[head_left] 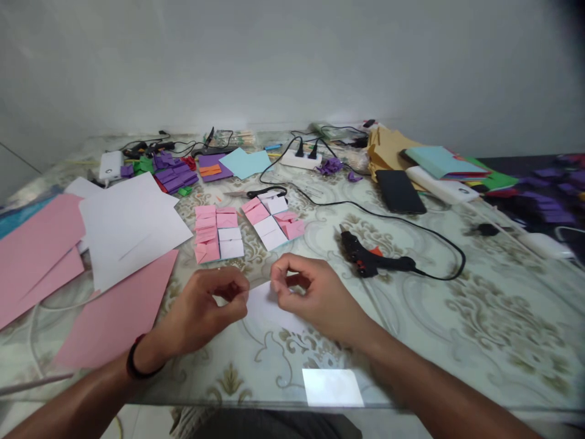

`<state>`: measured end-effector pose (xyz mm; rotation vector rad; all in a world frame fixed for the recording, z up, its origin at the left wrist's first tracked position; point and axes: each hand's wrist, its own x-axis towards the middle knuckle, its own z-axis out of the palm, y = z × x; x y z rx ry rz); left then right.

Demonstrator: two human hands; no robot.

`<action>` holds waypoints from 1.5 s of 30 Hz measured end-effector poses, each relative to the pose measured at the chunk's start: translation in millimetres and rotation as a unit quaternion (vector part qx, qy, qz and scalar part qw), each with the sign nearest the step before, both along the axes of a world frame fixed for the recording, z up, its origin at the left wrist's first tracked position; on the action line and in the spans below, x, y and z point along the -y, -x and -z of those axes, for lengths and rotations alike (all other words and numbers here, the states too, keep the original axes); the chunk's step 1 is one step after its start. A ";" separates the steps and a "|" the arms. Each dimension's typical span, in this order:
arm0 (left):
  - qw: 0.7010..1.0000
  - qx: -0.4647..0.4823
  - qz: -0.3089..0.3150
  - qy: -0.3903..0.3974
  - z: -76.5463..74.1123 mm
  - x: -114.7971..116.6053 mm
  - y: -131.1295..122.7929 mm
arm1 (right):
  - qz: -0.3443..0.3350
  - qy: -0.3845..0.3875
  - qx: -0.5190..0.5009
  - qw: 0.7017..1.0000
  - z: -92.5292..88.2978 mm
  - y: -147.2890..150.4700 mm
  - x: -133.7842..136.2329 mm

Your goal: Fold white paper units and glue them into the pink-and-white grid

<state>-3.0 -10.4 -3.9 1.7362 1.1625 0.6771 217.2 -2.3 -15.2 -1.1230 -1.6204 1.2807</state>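
In the head view, both hands are near the middle of the frame, a bit low. The left hand is curled, with its thumb and pointing finger pinched together on one end of a small white paper. The right hand is curled too, and its finger and thumb pinch the same paper near its other end. The white paper is between the two hands, just below the middle of the frame. A dark band goes around the left wrist.

Just above the hands are two squares made of folded paper, both pink and white. The left square sits nearly straight, and the right square is turned a little. Scissors with black handles lie just above the right square.

On the left side of the frame, a big white sheet lies partly on top of pink paper.

Right of the middle, a black glue gun lies on the flowery table, and its cord curls around on the right. Higher up is a flat black thing like a phone. A white power strip with two black plugs is in the upper middle.
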 end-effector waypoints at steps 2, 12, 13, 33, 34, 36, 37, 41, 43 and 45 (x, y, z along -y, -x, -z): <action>1.000 -0.002 -0.014 -0.001 -3.2 -2.2 2.7 | 0.016 0.003 -0.011 1.000 -1.3 -6.2 -5.4; 0.999 -0.043 0.030 0.006 9.0 0.4 -1.1 | -0.042 0.034 -0.016 0.998 3.5 3.3 0.9; 0.999 -0.045 0.025 0.006 10.7 1.2 -1.4 | -0.042 0.034 -0.015 0.998 4.5 4.3 1.7; 0.996 0.052 -0.069 -0.003 4.6 2.3 6.5 | -0.034 0.052 -0.047 0.997 2.8 -7.2 -7.3; 0.995 0.058 -0.076 -0.004 6.2 2.5 6.4 | -0.030 0.052 -0.051 0.997 3.1 -7.4 -7.7; 0.993 0.065 -0.096 -0.016 8.8 2.4 6.2 | -0.022 0.054 -0.062 0.996 3.8 -6.8 -7.8; 0.992 0.065 -0.108 -0.024 9.4 2.0 6.1 | -0.017 0.055 -0.068 0.996 4.2 -6.4 -7.5; 0.998 0.019 -0.053 -0.008 6.9 -0.8 4.9 | -0.001 0.053 -0.068 0.996 5.5 -4.4 -5.2; 1.000 -0.011 -0.004 0.007 4.7 -1.6 3.3 | -0.013 0.044 -0.050 0.998 6.0 -3.0 -3.5; 1.000 -0.026 0.011 0.004 4.0 -1.5 1.6 | -0.036 0.033 -0.027 0.998 7.0 -0.8 -1.6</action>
